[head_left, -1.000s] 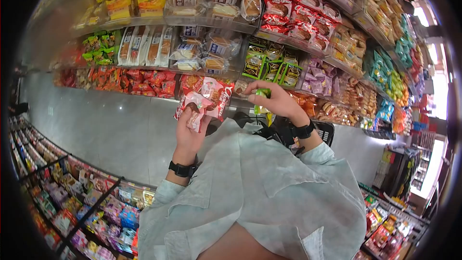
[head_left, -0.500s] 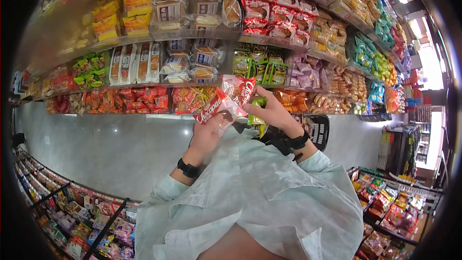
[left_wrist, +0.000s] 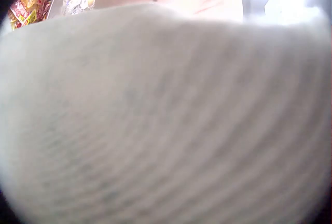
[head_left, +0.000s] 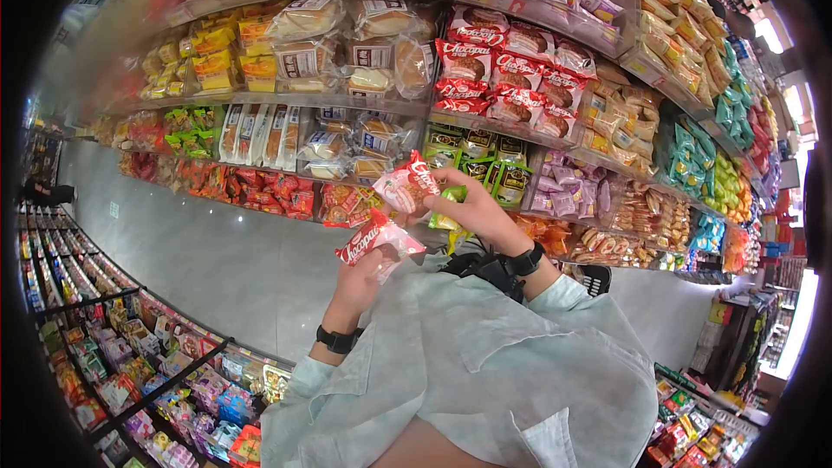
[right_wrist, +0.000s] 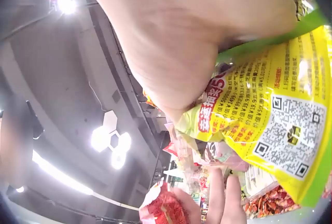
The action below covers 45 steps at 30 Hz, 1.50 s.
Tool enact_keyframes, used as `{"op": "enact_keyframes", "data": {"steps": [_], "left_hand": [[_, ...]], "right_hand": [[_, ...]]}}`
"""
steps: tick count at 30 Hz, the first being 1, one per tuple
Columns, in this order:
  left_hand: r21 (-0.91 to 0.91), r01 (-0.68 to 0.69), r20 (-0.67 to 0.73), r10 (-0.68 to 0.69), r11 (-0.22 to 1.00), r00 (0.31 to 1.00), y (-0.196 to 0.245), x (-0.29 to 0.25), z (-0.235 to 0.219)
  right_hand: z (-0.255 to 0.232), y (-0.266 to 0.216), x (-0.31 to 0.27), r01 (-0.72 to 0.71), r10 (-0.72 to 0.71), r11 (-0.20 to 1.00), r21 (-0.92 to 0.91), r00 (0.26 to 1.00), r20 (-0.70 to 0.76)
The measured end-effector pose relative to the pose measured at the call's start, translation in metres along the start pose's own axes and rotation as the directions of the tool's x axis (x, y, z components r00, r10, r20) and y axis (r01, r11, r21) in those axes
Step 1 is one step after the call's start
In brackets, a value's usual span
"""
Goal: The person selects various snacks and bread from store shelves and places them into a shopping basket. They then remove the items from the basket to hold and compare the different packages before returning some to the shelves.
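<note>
In the head view my left hand (head_left: 355, 284) grips a red-and-pink Chocopai snack packet (head_left: 371, 241) by its lower end. Just above it, my right hand (head_left: 475, 210) pinches a second Chocopai packet (head_left: 406, 187) while also holding a green-and-yellow snack packet (head_left: 445, 211) under its fingers. The right wrist view shows the yellow back of that green-edged packet (right_wrist: 280, 130), printed with a QR code, against the right hand (right_wrist: 192, 32). Left-hand fingers (right_wrist: 224, 199) appear below it. Pale blurred cloth (left_wrist: 155, 120) fills most of the left wrist view, hiding the left hand's grip.
Tiered shelf bins ahead carry Chocopai packets (head_left: 518, 69), wrapped breads (head_left: 308, 56), green packets (head_left: 507, 175) and purple packets (head_left: 568, 186). Grey floor (head_left: 217, 260) lies below. A lower display of snacks (head_left: 139, 342) stands behind at left; a black basket (head_left: 596, 277) is at right.
Both Chocopai packets were at my left hand; my hands came together and one packet passed to the right hand. The hands are now slightly apart, the green packet still in the right.
</note>
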<state>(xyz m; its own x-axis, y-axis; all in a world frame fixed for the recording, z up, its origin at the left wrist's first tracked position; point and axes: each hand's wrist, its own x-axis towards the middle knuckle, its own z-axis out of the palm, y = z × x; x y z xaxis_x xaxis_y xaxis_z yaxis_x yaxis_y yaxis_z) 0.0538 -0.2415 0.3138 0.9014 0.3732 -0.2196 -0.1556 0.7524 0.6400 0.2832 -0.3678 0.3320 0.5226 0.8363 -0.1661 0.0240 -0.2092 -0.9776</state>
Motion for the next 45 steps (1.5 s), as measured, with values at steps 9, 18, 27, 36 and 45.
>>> {"op": "enact_keyframes", "data": {"steps": [9,18,27,36,45], "left_hand": [[0.008,-0.076,-0.211,0.076,0.997,0.975,-0.016,-0.009,0.0],[-0.033,-0.068,-0.229,0.059,0.997,0.972,-0.013,-0.001,-0.004],[-0.072,-0.049,-0.236,0.031,0.996,0.971,0.013,0.0,-0.05],[-0.116,0.095,-0.103,-0.107,0.989,0.989,0.041,-0.013,-0.091],[-0.126,0.122,-0.059,-0.13,0.985,0.99,0.07,-0.028,-0.127]], "right_hand": [[-0.094,-0.049,0.056,0.245,-0.431,0.777,-0.58,0.879,-0.206],[-0.103,-0.049,0.079,0.075,-0.374,0.638,-0.766,0.9,-0.223],[-0.09,-0.036,0.08,-0.034,-0.45,0.515,-0.856,0.84,-0.304],[-0.051,-0.046,0.073,-0.049,-0.576,0.466,-0.884,0.742,-0.344],[-0.014,-0.047,0.075,-0.157,-0.468,0.429,-0.889,0.804,-0.368]]}}
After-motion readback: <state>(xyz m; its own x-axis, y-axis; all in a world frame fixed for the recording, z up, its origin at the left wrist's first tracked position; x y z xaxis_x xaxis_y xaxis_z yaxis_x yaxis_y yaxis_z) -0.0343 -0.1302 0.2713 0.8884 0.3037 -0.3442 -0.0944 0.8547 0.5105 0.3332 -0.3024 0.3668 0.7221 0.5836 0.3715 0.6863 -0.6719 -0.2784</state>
